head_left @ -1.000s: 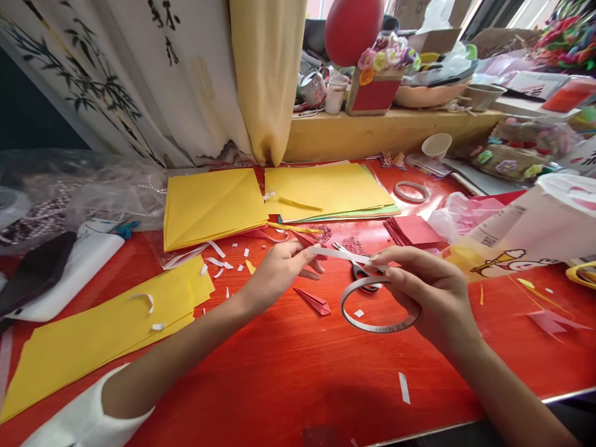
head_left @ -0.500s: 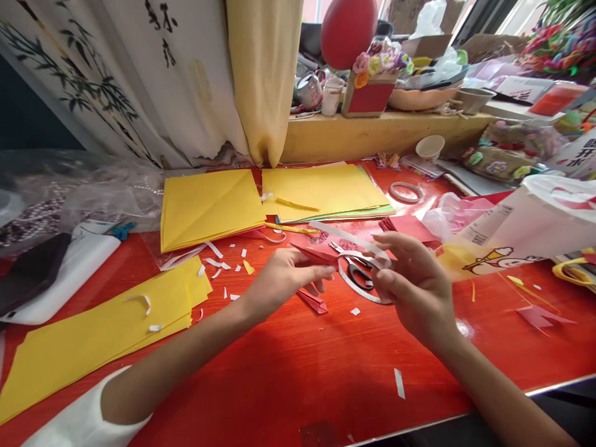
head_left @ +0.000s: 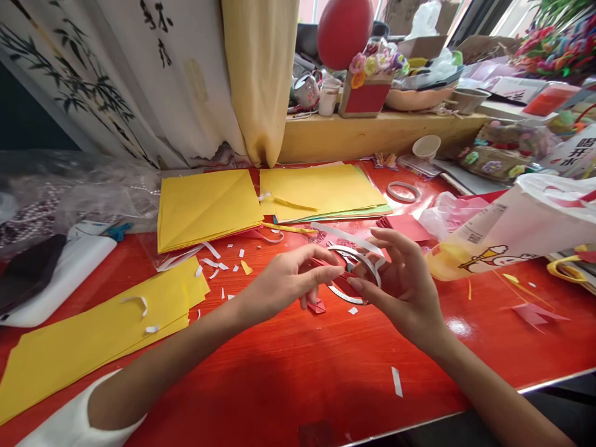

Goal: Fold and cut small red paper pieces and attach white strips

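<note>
Where the glossy red tabletop (head_left: pixel 279 397) comes closest to my camera, a thin white strip (head_left: pixel 397 382) lies flat. Left hand (head_left: pixel 298 279), below a white sleeve (head_left: pixel 84 411): thumb and fingers pinched on a narrow red folded paper (head_left: pixel 320 263), held above the table. Right hand (head_left: pixel 400 282): clamped on a slim tape roll (head_left: pixel 343 296), thumb tip up against the paper's end; the fingers behind the ring are partly hidden from me. Print on the ring too small to read. A pale, limp tape tail (head_left: pixel 342 233) arcs off it. Below the hands, a creased red piece (head_left: pixel 318 307).

To the left, long matte yellow strips (head_left: pixel 97 338), overlapping, with white curls on top. Right, a tilted, smooth white cup (head_left: pixel 488 242) bearing an ice-cream cone drawing and a square printed code. Beyond the hands, two stacks of yellow sheets (head_left: pixel 209 208), one diagonally creased, the other showing green edges; a second tape roll (head_left: pixel 403 192) lies flat. Far right, I read 喝开水 on a white surface (head_left: pixel 575 152). On the sill, a taut red balloon (head_left: pixel 344 34) and knitted-looking flowers (head_left: pixel 379 62). Bamboo-print curtain (head_left: pixel 186 112): brushed characters, illegible to me.
</note>
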